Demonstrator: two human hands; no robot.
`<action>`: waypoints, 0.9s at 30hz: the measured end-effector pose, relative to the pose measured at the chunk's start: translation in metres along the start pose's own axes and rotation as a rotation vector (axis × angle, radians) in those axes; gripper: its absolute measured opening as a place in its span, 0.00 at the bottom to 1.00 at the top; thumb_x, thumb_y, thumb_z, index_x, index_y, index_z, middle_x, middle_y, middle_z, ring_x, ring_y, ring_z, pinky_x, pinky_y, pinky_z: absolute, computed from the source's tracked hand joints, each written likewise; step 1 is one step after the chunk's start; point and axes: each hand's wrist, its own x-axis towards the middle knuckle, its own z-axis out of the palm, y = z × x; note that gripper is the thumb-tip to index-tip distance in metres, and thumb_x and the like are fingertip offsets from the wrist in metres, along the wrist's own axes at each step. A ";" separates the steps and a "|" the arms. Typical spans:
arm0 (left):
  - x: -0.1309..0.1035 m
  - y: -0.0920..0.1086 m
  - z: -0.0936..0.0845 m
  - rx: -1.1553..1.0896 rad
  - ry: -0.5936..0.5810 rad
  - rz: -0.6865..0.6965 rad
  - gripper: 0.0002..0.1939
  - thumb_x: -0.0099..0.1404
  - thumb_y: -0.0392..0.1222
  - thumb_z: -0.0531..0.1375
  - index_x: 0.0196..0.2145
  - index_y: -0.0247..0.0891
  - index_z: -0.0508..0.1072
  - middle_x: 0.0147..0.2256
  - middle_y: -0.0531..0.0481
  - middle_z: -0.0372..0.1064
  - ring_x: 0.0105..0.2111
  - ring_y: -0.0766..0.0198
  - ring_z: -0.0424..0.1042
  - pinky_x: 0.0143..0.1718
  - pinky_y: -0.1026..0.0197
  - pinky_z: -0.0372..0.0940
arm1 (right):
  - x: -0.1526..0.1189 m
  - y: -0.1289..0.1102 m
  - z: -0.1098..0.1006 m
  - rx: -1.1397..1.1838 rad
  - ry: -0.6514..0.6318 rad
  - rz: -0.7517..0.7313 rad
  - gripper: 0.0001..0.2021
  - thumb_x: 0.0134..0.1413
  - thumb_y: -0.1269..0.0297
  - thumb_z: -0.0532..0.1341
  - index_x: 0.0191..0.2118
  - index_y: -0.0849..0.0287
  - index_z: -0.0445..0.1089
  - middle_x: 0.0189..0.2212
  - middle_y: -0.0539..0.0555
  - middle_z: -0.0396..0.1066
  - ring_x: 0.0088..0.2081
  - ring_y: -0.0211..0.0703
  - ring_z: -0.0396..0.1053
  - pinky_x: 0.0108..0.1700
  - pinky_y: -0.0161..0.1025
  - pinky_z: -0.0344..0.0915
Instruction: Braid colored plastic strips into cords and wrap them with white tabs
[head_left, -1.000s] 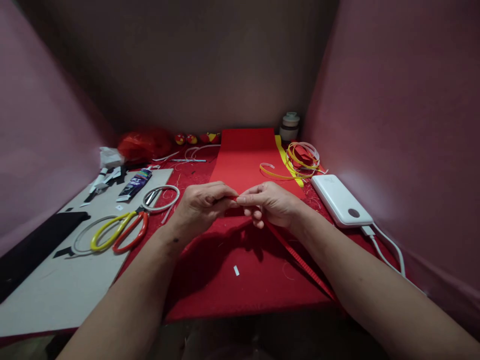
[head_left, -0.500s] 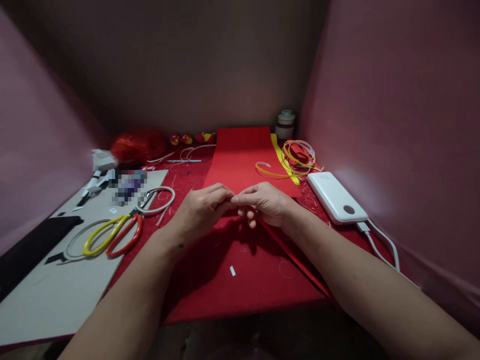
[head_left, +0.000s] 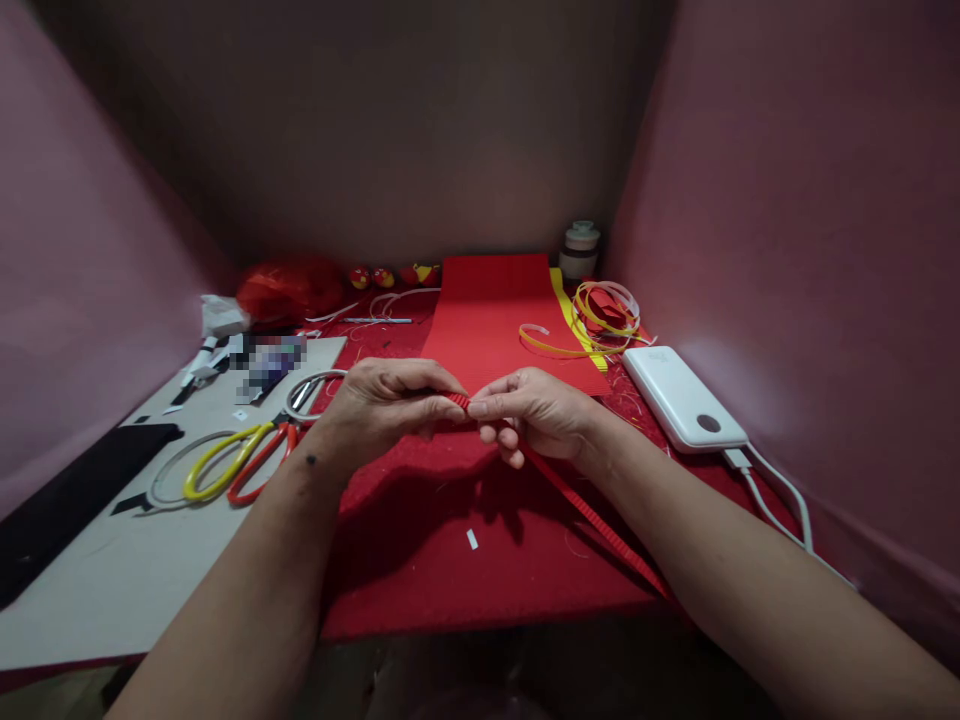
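Strip (head_left: 596,522) of ridged red paper was pinched in the fingertips of both left hand (head_left: 382,402) and right hand (head_left: 540,412), above the red cloth (head_left: 420,590), its length slanting toward the cloth's near edge. Bending or rolling seemed underway; the next move likely called for even finger pressure.

No words for you to read here: the faint mark on your white power bank (head_left: 681,398) is too small, the tube (head_left: 271,372) pixelated.
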 end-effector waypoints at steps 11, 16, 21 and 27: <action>0.001 -0.001 0.005 -0.074 0.009 -0.008 0.08 0.57 0.39 0.62 0.34 0.33 0.74 0.27 0.48 0.71 0.20 0.72 0.64 0.18 0.70 0.59 | 0.002 0.000 -0.001 -0.012 0.029 -0.087 0.09 0.41 0.66 0.68 0.27 0.68 0.71 0.19 0.50 0.69 0.15 0.28 0.60 0.16 0.29 0.67; 0.002 -0.007 0.004 0.174 -0.011 0.069 0.09 0.60 0.40 0.60 0.37 0.34 0.73 0.27 0.50 0.70 0.23 0.70 0.67 0.25 0.69 0.63 | 0.001 -0.001 0.000 -0.103 0.123 -0.088 0.06 0.44 0.69 0.65 0.26 0.67 0.70 0.19 0.50 0.68 0.16 0.30 0.61 0.17 0.30 0.66; 0.003 -0.011 0.005 0.467 -0.026 0.172 0.07 0.61 0.41 0.59 0.32 0.35 0.75 0.26 0.51 0.70 0.24 0.71 0.66 0.26 0.69 0.60 | 0.002 0.001 0.000 -0.175 0.133 -0.061 0.07 0.44 0.68 0.66 0.23 0.67 0.70 0.17 0.50 0.67 0.15 0.30 0.62 0.17 0.29 0.65; -0.001 0.002 0.003 0.111 0.036 0.103 0.07 0.59 0.40 0.61 0.32 0.33 0.75 0.23 0.51 0.69 0.20 0.71 0.65 0.20 0.70 0.59 | -0.001 -0.002 0.002 -0.057 0.062 -0.108 0.09 0.42 0.66 0.68 0.26 0.68 0.70 0.20 0.51 0.69 0.17 0.31 0.63 0.19 0.33 0.69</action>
